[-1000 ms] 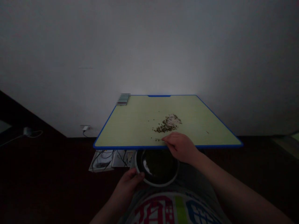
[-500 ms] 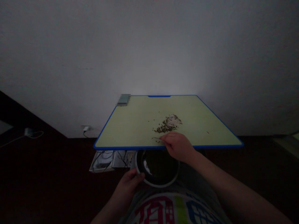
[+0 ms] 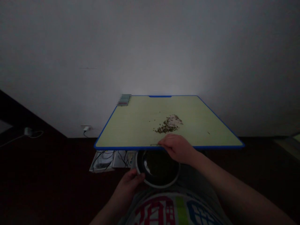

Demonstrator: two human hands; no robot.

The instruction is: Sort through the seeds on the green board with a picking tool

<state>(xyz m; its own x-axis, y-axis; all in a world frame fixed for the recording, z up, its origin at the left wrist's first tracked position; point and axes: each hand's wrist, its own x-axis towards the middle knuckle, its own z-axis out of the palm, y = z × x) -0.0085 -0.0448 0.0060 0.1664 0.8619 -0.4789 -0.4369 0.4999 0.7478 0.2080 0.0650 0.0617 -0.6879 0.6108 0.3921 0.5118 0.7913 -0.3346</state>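
My left hand [image 3: 131, 184] grips the left rim of a round bowl [image 3: 159, 186] with a pale rim and a dark inside. The bowl is in front of my lap, partly under the table's near edge, with a dark greenish mass in it. Over the table's near edge, my right hand [image 3: 177, 146] pinches a thin, stick-like piece [image 3: 154, 144] that lies nearly flat to the tabletop. Beyond that hand, small dark grains [image 3: 167, 126] are scattered on the table [image 3: 131, 125], partly around a pale pinkish patch [image 3: 173, 120].
The pale yellow tabletop has a blue rim and stands against a grey wall [image 3: 150, 47]. A blurred-out item [image 3: 124, 100] lies at its far left corner. Below on the left are boxes with cables [image 3: 103, 162]. A plug [image 3: 86, 128] sits in the wall socket.
My right hand has drawn the thin piece toward me, down to the near edge. The few grains near its tip no longer show there. My left hand and the bowl stay put.
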